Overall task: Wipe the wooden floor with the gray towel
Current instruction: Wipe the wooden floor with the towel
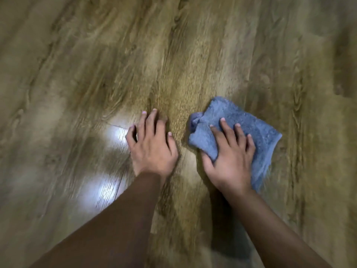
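- Head view, looking down on the wooden floor (193, 55); grain runs in long streaks away from the viewer, plank seams visible, much of the frame blurred.
- Left hand (152, 146) rests on the bare floor, fingers spread and lightly bent, tips touching the boards; it holds nothing.
- Right hand (231, 157) lies on the gray towel (241, 120), fingers straight and fanned over the cloth, palm pressing it down. Thumb tucked at the towel's near-left edge, with a fold of cloth lying over it.
- Towel is bunched and creased, blue-gray terry, lying flat on the floor right of centre; part shows beyond the fingertips and part to the right of the wrist.
- Hands sit side by side, near each other but apart, a strip of bare floor between.
- Bright light reflections (116, 136) shine on the boards just left of the left hand.
- Both forearms bare, entering from the bottom edge.
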Motion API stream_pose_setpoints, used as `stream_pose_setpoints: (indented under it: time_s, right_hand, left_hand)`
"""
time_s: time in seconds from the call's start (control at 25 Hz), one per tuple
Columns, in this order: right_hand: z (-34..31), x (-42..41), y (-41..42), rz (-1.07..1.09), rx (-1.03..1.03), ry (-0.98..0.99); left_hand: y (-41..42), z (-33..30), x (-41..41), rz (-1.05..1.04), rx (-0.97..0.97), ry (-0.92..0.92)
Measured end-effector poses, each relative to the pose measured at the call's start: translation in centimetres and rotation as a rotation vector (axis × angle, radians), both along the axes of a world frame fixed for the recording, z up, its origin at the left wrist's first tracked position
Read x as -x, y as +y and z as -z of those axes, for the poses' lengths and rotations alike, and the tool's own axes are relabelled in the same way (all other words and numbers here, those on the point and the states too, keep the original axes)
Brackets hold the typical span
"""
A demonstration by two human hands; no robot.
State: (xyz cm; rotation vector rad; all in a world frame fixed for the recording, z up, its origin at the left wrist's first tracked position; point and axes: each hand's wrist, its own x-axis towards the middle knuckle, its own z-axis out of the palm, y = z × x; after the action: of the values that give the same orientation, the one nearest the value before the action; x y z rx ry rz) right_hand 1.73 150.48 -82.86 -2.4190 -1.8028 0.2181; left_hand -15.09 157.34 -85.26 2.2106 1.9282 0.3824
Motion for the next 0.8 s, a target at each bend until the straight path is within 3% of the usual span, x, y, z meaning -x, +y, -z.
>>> stream_pose_setpoints:
  time_s: [0.24, 0.36, 0.52, 0.8]
  right_hand:
    - [0.5, -0.8, 15.0, 0.066, -0.037, -0.009]
    - [0.4, -1.4, 18.5, 0.055, -0.008, -0.004]
    - [-0.2, -0.4, 15.7, -0.012, -0.043, 0.057]
    - [-0.7, 2.6, 2.0, -0.067, -0.035, 0.085]
  left_hand:
    - [0.2, 0.2, 0.0, -0.003, 0.014, 0.047]
    - [0.2, 0.0, -0.1, -0.006, 0.034, 0.067]
    - [0.1, 0.1, 0.0, -0.010, 0.001, 0.064]
    - [0.1, 1.0, 0.2, 0.031, -0.078, 0.023]
